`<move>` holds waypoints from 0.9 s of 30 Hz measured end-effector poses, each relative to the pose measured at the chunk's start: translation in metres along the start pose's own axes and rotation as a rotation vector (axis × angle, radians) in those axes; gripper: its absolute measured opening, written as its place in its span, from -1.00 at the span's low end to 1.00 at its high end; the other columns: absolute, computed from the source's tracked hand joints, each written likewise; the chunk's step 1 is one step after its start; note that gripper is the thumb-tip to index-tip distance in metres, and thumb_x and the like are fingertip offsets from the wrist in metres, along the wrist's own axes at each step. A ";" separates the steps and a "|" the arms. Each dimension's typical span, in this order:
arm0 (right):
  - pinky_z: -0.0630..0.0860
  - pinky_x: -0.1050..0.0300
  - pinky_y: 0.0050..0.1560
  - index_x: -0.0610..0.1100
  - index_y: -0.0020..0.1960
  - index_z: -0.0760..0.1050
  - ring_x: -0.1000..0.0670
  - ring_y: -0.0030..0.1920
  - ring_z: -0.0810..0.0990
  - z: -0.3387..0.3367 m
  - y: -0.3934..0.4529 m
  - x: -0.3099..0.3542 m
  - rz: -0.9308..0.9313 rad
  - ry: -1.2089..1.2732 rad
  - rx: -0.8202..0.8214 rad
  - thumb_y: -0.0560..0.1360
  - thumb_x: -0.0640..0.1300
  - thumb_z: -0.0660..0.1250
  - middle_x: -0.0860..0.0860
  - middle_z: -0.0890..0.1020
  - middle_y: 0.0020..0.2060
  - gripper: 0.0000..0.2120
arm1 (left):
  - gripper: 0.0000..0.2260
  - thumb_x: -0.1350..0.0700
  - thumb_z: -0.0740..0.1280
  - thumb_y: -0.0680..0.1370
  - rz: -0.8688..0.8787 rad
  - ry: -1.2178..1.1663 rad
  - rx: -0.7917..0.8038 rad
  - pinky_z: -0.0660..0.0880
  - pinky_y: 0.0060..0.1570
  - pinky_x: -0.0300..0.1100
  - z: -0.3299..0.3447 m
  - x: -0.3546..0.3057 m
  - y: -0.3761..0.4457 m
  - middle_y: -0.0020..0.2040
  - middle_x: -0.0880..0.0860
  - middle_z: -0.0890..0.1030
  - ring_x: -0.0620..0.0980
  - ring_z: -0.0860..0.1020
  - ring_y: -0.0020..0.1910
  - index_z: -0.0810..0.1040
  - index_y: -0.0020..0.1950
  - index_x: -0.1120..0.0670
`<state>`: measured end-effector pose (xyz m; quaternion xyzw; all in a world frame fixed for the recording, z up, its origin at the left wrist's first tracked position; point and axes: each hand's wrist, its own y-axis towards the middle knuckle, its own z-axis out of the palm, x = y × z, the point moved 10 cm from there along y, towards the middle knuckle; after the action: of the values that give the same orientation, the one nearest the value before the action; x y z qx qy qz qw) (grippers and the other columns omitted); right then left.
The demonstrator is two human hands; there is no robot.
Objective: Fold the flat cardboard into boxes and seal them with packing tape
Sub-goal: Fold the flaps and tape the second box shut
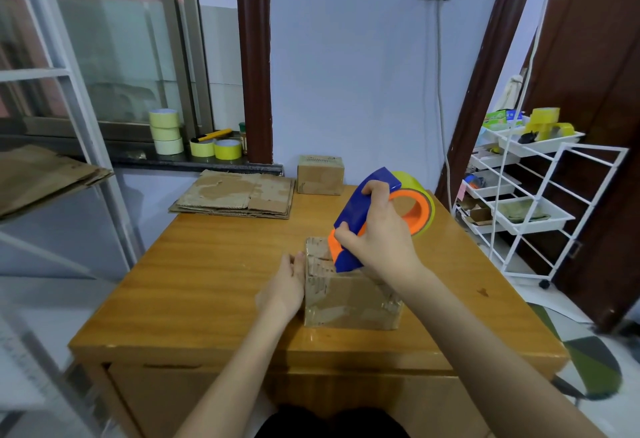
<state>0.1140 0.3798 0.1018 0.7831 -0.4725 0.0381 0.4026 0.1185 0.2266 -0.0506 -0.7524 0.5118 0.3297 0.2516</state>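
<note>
A small brown cardboard box stands on the wooden table, near its front edge. My left hand presses flat against the box's left side, fingers straight. My right hand grips a blue and orange tape dispenser loaded with a yellow tape roll. The dispenser's lower end sits on the far top edge of the box. A stack of flat cardboard lies at the table's back left. A folded box stands at the back, against the wall.
Several yellow tape rolls and a utility knife sit on the window sill at the back left. A white wire cart with trays stands to the right of the table. More cardboard lies on a shelf at left.
</note>
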 end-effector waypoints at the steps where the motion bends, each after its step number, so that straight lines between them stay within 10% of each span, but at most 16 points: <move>1: 0.47 0.10 -0.28 -0.12 0.24 0.20 -0.06 -0.20 0.53 0.001 0.000 0.000 0.001 0.002 0.005 0.46 -0.08 0.36 -0.08 0.51 -0.10 -0.53 | -0.48 -0.21 -0.15 0.63 -0.011 -0.031 0.015 0.35 0.25 0.00 0.004 0.003 0.001 0.32 0.10 0.50 0.12 0.46 0.29 0.24 0.45 0.04; 8: 0.51 0.07 -0.25 -0.11 0.24 0.19 -0.07 -0.18 0.53 0.001 0.000 -0.002 0.002 0.028 0.008 0.46 -0.08 0.36 -0.06 0.49 -0.09 -0.53 | -0.84 0.08 0.13 0.65 -0.069 -0.162 -0.018 0.53 0.07 0.07 0.010 0.025 0.013 0.06 0.09 0.58 0.03 0.56 -0.01 0.39 0.17 0.09; 14: 0.47 0.13 -0.27 -0.11 0.24 0.19 -0.05 -0.17 0.52 0.002 0.000 -0.003 -0.001 0.043 -0.001 0.45 -0.10 0.37 -0.05 0.48 -0.07 -0.52 | -0.49 -0.14 0.09 0.61 0.104 -0.684 -0.005 0.33 0.31 -0.13 -0.001 -0.025 -0.033 0.45 -0.09 0.29 -0.06 0.34 0.39 0.11 0.54 -0.09; 18: 0.50 0.13 -0.26 -0.11 0.24 0.19 -0.05 -0.16 0.53 0.001 -0.001 -0.004 0.008 0.050 -0.011 0.45 -0.09 0.37 -0.03 0.47 -0.07 -0.52 | -0.49 -0.01 0.12 0.64 0.127 -0.788 0.034 0.46 -0.20 -0.49 0.014 -0.032 -0.040 0.32 -0.10 0.36 -0.30 0.47 0.05 0.02 0.55 -0.10; 27: 0.39 0.21 -0.36 -0.12 0.22 0.20 -0.06 -0.22 0.52 0.001 -0.001 -0.004 -0.005 0.037 -0.031 0.45 -0.09 0.37 -0.07 0.50 -0.10 -0.53 | -0.49 0.00 0.16 0.64 0.046 -0.747 0.036 0.29 0.40 0.04 0.013 -0.023 -0.030 0.53 0.02 0.19 0.06 0.28 0.45 0.06 0.56 -0.07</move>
<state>0.1125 0.3821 0.0986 0.7771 -0.4634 0.0443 0.4235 0.1376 0.2604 -0.0408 -0.5639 0.4071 0.5781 0.4267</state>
